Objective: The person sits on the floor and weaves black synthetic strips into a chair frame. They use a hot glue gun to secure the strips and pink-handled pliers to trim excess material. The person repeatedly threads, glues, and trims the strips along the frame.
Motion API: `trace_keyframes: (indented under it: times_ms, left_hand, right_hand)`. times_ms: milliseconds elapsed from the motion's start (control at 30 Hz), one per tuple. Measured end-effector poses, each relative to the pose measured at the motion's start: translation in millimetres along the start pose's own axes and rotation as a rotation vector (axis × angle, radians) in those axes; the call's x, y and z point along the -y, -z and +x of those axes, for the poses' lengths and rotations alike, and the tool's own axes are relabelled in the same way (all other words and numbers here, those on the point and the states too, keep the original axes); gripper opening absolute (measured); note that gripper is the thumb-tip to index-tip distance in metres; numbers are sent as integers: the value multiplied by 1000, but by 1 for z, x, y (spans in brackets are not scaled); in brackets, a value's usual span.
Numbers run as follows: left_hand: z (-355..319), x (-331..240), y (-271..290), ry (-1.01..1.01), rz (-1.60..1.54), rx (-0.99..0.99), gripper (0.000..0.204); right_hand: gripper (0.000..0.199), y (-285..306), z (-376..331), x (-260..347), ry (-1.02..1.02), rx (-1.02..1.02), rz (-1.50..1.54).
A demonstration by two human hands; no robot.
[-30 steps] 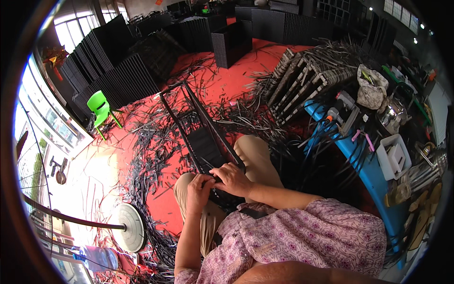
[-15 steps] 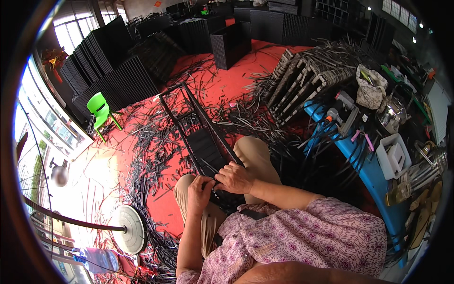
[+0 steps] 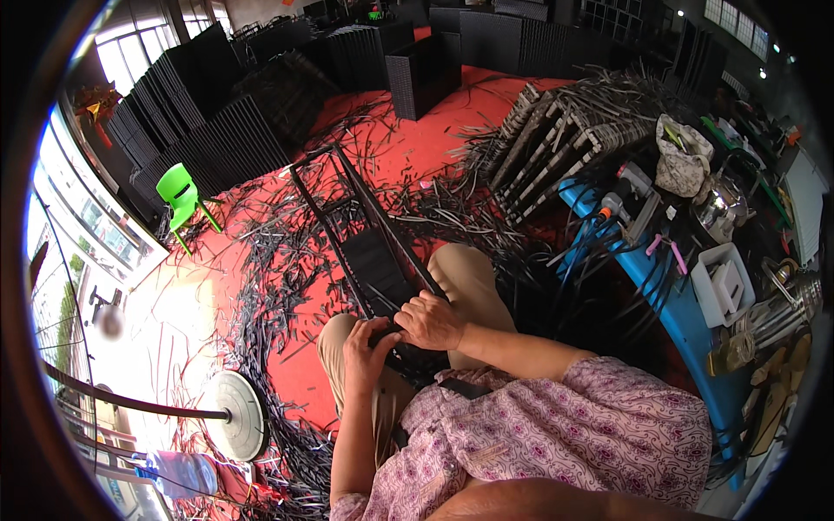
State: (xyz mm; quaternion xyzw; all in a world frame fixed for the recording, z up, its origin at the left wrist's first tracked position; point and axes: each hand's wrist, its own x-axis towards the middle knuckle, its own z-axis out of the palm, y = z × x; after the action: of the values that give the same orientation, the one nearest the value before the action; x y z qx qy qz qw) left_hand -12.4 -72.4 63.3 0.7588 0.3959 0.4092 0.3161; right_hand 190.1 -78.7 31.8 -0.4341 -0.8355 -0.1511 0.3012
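Note:
A narrow black frame (image 3: pixel 380 198) slants away from me above my knees. Part of it is filled by a black woven panel (image 3: pixel 377 264). Over the frame's near end, my right hand (image 3: pixel 429 321) has its fingers curled down and closed on the rim. Just to its left, my left hand (image 3: pixel 363 349) is closed, thumb and bent fingers meeting at the same near edge. Something dark shows between them, too small to make out. The underside of the work is hidden by my hands and lap.
Black strips (image 3: pixel 261 304) litter the red floor. A green chair (image 3: pixel 178 196) stands left, above a round grey base (image 3: pixel 239 417). At right, a blue bench (image 3: pixel 653 291) carries a drill (image 3: pixel 615 205) and a white tray (image 3: pixel 723 285). Beyond are woven frames (image 3: pixel 556 148) and black stacked panels (image 3: pixel 200 113).
My left fingers have shifted slightly up and the thumb stands more apart from them. My right hand stays at the frame's near end. The whole view has shifted slightly.

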Motion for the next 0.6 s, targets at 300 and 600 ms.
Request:
trace_keyframes:
  times_ms: [300,600]
  left_hand:
    - [-2,4,-1,-15,148,39,26]
    - [-5,-4,-5,-53,300,-13,25]
  right_hand:
    - [40,-2,-1,1,-5,-14,-12]
    - [40,-3,-2,2,-32,-44,23]
